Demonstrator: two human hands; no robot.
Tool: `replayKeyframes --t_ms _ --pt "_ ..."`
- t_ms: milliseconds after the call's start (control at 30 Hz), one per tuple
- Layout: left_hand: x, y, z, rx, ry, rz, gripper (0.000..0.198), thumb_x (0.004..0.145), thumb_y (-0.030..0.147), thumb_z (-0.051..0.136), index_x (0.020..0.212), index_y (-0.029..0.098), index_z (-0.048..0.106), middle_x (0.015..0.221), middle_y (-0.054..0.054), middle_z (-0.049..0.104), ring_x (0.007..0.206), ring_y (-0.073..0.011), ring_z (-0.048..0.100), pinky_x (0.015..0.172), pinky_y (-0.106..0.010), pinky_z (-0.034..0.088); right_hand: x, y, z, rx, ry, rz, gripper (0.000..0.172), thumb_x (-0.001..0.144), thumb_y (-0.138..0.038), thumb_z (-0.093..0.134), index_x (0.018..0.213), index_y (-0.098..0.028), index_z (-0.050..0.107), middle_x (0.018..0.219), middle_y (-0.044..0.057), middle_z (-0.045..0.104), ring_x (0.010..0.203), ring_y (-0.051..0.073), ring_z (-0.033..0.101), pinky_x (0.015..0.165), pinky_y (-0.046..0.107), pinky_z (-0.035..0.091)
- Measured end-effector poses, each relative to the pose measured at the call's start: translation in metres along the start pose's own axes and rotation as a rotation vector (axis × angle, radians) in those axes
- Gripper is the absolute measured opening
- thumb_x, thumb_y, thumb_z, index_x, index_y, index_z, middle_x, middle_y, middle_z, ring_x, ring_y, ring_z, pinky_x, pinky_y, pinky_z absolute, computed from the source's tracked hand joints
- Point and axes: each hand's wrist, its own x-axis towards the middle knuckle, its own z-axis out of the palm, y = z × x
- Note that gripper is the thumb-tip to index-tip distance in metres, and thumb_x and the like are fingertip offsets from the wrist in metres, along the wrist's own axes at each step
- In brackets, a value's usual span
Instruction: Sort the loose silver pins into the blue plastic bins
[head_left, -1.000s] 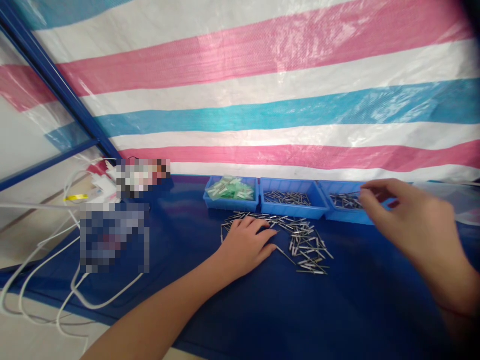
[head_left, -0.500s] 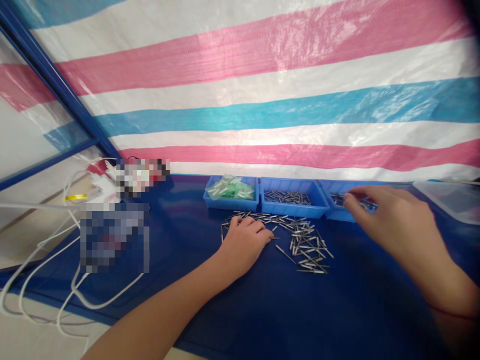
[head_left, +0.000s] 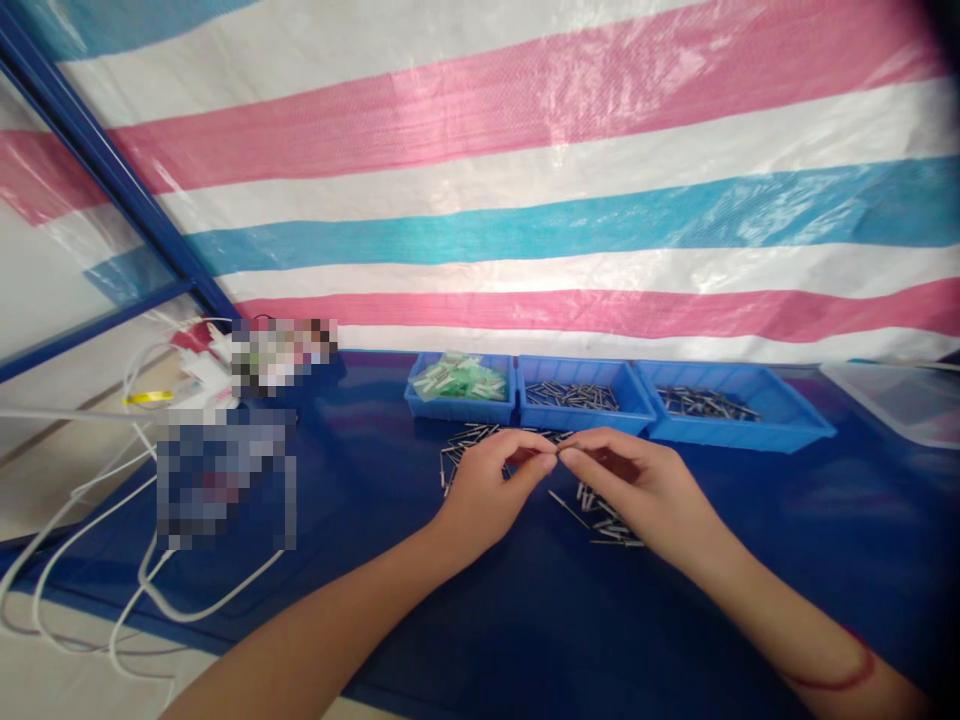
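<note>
My left hand (head_left: 487,495) and my right hand (head_left: 652,490) meet above the table, thumbs and forefingers pinched tip to tip. Between the fingertips is a tiny dark bit of what looks like a blind rivet; the fingers hide most of it. Beneath and around both hands lies a loose pile of silver blind rivets (head_left: 611,518), partly covered by the fingers. Just behind stand a blue bin of rivets (head_left: 574,397) and a longer blue bin (head_left: 739,430) with more metal pieces at its left end.
Left in the row, a blue bin (head_left: 461,408) holds green and clear plastic packets. A clear plastic lid or tray (head_left: 892,405) lies far right. White cables (head_left: 210,607) loop over the blue table's (head_left: 570,640) left side. A striped sheet (head_left: 525,235) hangs behind.
My right hand has come left and down from the long right bin to my left hand. The left hand has lifted slightly from the pile, turning its pinch toward the right.
</note>
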Motion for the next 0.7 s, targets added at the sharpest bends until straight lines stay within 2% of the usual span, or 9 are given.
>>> replayKeyframes --t_ms 167,267,400,533,700 --pt "-0.001 -0.001 0.002 -0.094 -0.041 -0.058 0.019 0.085 0.031 0.060 0.097 0.017 0.064 0.095 -0.004 0.069 0.085 -0.0159 0.064 0.080 -0.026 0.049 -0.002 0.000 0.002 0.065 0.040 0.018 0.022 0.080 -0.041 0.063 0.087 -0.021 0.068 0.089 0.005 0.070 0.080 0.019 0.064 0.069 0.031 0.053" --pt "-0.001 0.000 0.001 -0.045 -0.104 -0.045 0.023 0.087 0.034 0.057 0.100 0.017 0.065 0.094 -0.004 0.069 0.085 -0.0161 0.063 0.078 -0.026 0.049 -0.003 -0.001 0.003 0.016 0.019 -0.026 0.020 0.082 -0.039 0.061 0.087 -0.022 0.068 0.089 0.005 0.069 0.082 0.020 0.063 0.072 0.032 0.052" --pt "-0.001 0.002 0.001 0.021 -0.162 -0.014 0.024 0.088 0.036 0.055 0.094 0.017 0.067 0.091 -0.004 0.068 0.083 -0.0159 0.062 0.074 -0.024 0.048 -0.005 -0.007 0.002 -0.081 0.015 -0.091 0.018 0.085 -0.037 0.057 0.086 -0.022 0.068 0.084 0.005 0.068 0.080 0.020 0.062 0.070 0.034 0.050" --pt "-0.001 -0.001 0.001 0.010 -0.158 -0.023 0.024 0.085 0.039 0.059 0.090 0.017 0.065 0.086 -0.003 0.065 0.079 -0.0149 0.061 0.071 -0.024 0.048 -0.006 -0.012 0.000 -0.105 -0.006 -0.160 0.017 0.086 -0.033 0.056 0.085 -0.022 0.068 0.083 0.006 0.067 0.078 0.020 0.061 0.070 0.035 0.049" --pt "0.001 0.001 -0.003 0.021 -0.085 0.006 0.018 0.081 0.034 0.064 0.085 0.017 0.062 0.086 -0.002 0.062 0.079 -0.0140 0.059 0.073 -0.024 0.048 -0.005 -0.011 -0.003 -0.086 -0.011 -0.183 0.015 0.087 -0.030 0.055 0.090 -0.024 0.068 0.088 0.006 0.067 0.080 0.020 0.061 0.068 0.033 0.048"
